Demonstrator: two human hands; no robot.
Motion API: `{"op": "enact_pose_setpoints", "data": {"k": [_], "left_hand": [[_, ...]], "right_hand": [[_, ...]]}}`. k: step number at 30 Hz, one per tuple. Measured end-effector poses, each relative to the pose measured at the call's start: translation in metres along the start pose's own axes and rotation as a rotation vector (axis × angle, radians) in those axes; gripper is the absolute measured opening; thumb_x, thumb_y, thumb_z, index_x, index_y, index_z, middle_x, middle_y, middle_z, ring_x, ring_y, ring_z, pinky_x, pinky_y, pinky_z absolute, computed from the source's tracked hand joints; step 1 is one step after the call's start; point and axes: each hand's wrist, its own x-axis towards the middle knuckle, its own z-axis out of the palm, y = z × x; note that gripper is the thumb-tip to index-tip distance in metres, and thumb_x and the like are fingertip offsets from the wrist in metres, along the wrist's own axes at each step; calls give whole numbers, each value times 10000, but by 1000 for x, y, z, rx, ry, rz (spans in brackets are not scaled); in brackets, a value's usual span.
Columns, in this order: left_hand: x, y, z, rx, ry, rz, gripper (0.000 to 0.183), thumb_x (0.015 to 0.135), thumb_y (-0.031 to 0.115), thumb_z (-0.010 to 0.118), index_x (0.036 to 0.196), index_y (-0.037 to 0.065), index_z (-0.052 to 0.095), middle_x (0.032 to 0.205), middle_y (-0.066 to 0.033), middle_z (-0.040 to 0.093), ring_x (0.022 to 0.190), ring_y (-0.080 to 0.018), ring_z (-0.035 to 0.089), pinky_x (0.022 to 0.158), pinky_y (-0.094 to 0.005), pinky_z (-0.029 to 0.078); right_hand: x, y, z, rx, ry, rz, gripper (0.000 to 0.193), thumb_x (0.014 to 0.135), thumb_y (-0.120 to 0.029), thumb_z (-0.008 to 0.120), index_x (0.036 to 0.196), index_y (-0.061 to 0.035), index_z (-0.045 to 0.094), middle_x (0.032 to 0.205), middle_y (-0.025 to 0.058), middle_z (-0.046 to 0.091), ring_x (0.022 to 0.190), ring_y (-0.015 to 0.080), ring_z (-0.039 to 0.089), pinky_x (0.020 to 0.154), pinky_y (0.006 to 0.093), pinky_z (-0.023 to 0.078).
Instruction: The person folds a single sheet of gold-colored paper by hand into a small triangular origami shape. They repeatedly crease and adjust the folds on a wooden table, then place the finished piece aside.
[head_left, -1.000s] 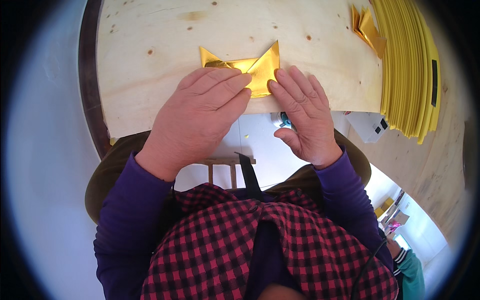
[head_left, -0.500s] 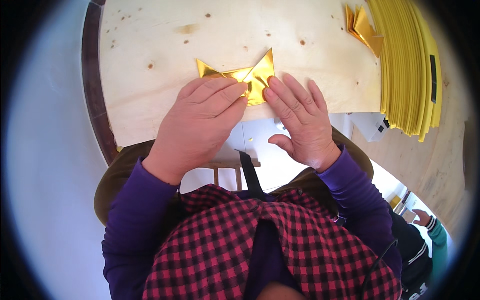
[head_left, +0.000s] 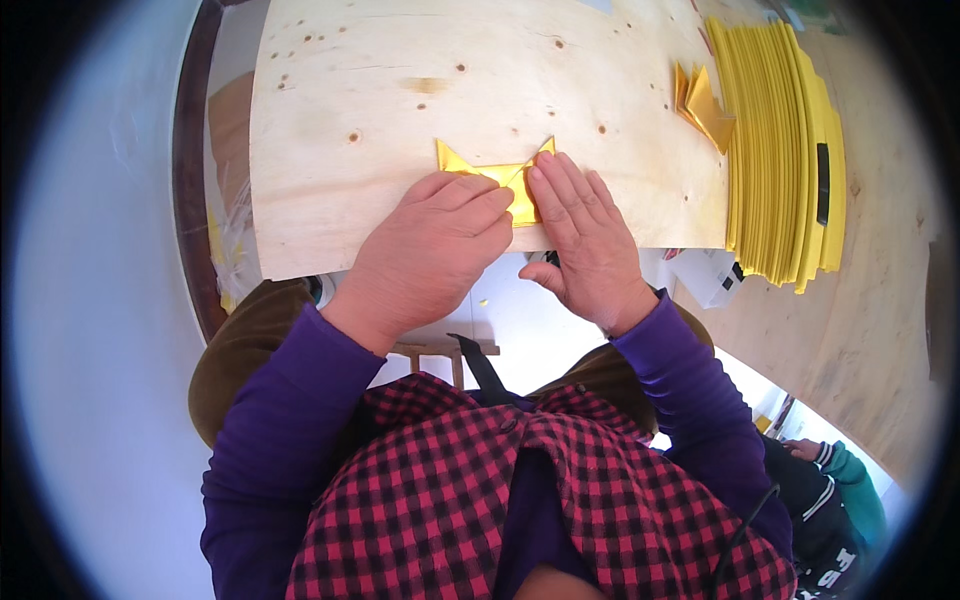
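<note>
A folded sheet of shiny gold paper lies at the near edge of the wooden tabletop, with a pointed corner standing out at each upper end. My left hand is closed, its fingers bent and held together over the left part of the paper, gripping it. The thumb of that hand is hidden. My right hand lies flat and open on the paper's right side, fingers stretched out and thumb apart. Its fingertips reach close to the right corner and cover part of that side.
To the right rises a thick stack of yellow sheets with a black strip on it. Several folded gold pieces lean beside the stack on the tabletop. A clear plastic bag is beyond the left edge. Another person's sleeve shows at lower right.
My right fingers have slid upward over the paper's right side, covering more of its corner. My left hand still holds the left part. The whole view has shifted slightly.
</note>
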Motion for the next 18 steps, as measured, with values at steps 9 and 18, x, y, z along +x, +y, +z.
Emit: {"op": "enact_pose_setpoints", "data": {"k": [9,18], "left_hand": [[0,1,-1,-14,30,15,130,830,97,579,942,55,630,1140,-76,646,1160,-241,570,1041,-387,430],[-5,-1,4,-51,22,13,123,829,92,578,935,61,633,1136,-76,643,1153,-240,568,1036,-382,423]], "right_hand": [[-1,5,-2,46,-20,-21,943,860,-533,634,1557,-31,245,1615,166,256,1502,325,234,1217,464,183],[7,0,1,-12,-22,41,914,896,-490,614,1557,0,215,1617,204,229,1505,353,212,1222,481,148]]}}
